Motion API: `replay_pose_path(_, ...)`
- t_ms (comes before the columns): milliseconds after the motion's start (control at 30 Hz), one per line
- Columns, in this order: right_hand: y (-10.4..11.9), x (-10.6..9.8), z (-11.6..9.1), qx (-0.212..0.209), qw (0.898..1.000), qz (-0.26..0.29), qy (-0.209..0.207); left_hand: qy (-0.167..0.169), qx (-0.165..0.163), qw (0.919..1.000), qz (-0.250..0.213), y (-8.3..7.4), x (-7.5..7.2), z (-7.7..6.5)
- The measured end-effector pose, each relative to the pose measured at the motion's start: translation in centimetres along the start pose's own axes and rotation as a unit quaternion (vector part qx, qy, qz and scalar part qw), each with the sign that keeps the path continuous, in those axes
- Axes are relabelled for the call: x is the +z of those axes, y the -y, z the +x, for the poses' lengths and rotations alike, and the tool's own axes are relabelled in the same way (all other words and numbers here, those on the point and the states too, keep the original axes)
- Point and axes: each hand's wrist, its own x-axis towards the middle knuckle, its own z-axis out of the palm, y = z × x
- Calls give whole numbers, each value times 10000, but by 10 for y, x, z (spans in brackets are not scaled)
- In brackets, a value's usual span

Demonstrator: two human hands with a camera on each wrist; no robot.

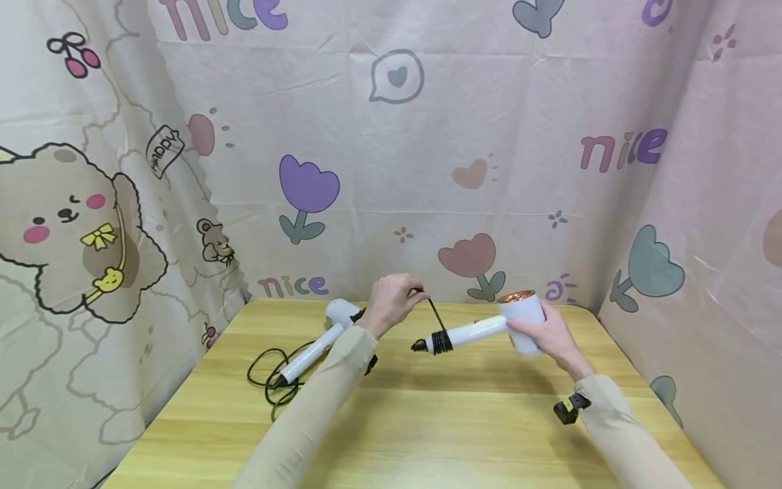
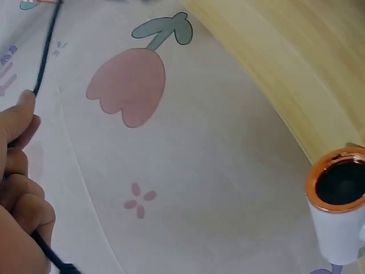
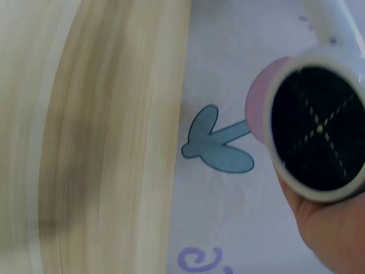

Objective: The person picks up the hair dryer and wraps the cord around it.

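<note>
In the head view, my right hand (image 1: 554,336) grips the white head of a hair dryer (image 1: 482,330), lifted over the table with its copper-rimmed end tilted up. Its handle points left, with several turns of black cord (image 1: 442,341) wound near the tip. A taut length runs from there up to my left hand (image 1: 394,302), which pinches the cord (image 2: 44,63) between thumb and fingers. The right wrist view shows the dryer's dark round end (image 3: 318,128) close up, my palm below it. A second white hair dryer (image 1: 313,354) lies on the table, partly behind my left forearm.
The second dryer's loose black cord (image 1: 266,360) loops across the left of the wooden table (image 1: 427,441). Its copper-rimmed head (image 2: 336,228) appears at the right of the left wrist view. A printed cloth (image 1: 391,136) hangs behind the table and at both sides.
</note>
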Motion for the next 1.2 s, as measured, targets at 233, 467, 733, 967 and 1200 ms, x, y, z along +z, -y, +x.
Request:
replay_pose_path(233,-11,-11,-1,260,9951,495,812,-13,-363,9991,-228,10,4,-6)
replay_pose_path(467,-17,-15,-4,531,9863,949,1244,39,-701,9970,-323,20,20,-13)
replay_pose_path(733,-20,-16,-9,520,9791,1429,1353,541,-1143,9902,-591,23,37,-26)
replay_pose_path(967,-26,-15,-15,669,9711,1799,1418,1564,-1249,9789,-403,21,50,-34)
replay_pose_path(1200,-25,-10,-16,1158,9453,2722,1375,1630,-1210,9774,-586,21,58,-40)
